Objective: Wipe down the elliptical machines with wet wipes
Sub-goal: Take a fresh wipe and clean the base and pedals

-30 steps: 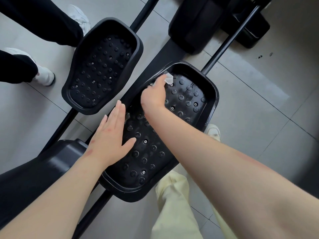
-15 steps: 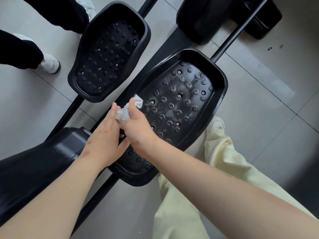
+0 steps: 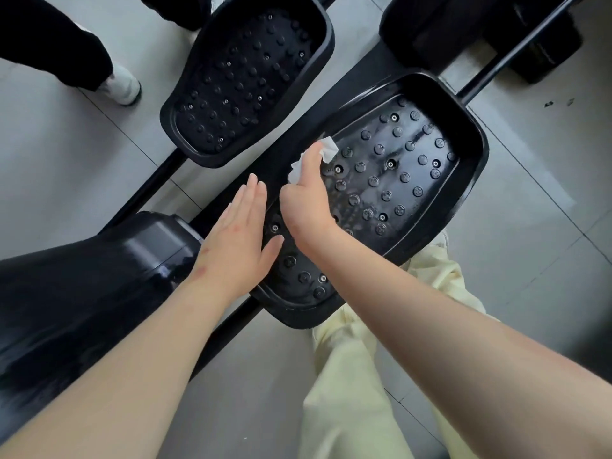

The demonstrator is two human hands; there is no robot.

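The right hand (image 3: 306, 207) is gripping a crumpled wet wipe (image 3: 326, 150) against the inner rim of the near pedal (image 3: 414, 180). The left hand (image 3: 236, 240) is lying flat, fingers together, on that rim. Open studded tread is lying ahead, and the far pedal (image 3: 245, 81) is running off-frame.

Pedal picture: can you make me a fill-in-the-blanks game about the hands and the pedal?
1. The right hand pinches a white ____.
2. The left hand rests on the pedal with its fingers ____.
3. The pedal's colour is ____.

Missing words: wipe, straight, black.
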